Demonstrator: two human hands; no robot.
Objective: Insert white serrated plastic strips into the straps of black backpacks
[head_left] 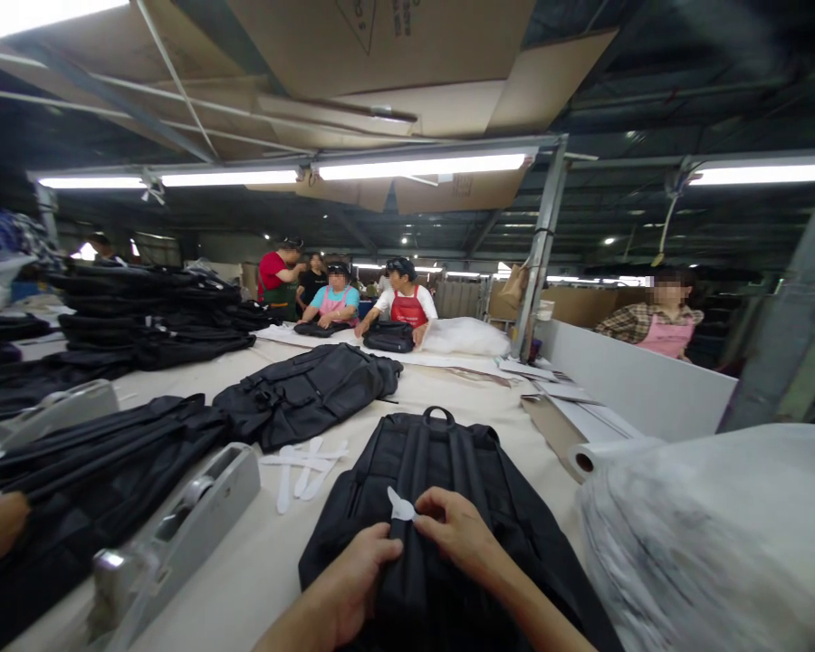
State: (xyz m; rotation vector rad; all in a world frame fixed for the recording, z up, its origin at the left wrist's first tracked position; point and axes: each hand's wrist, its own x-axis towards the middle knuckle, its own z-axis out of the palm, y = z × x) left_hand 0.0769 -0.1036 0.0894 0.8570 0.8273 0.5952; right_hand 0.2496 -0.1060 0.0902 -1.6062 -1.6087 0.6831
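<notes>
A black backpack (441,471) lies back-side up on the cream table in front of me, straps running down its middle, handle at the far end. My left hand (363,575) is closed and pinches the straps near the bag's near end. My right hand (458,530) is closed too, its fingertips pinching a small white strip (400,507) against the straps. The two hands meet over the strap bundle.
Loose white strips (305,466) lie left of the bag, beside a grey tape dispenser (190,525). More black backpacks (309,389) are spread and stacked to the left. A clear plastic bag pile (713,534) and a paper roll (604,453) sit right. Several people work at the far end.
</notes>
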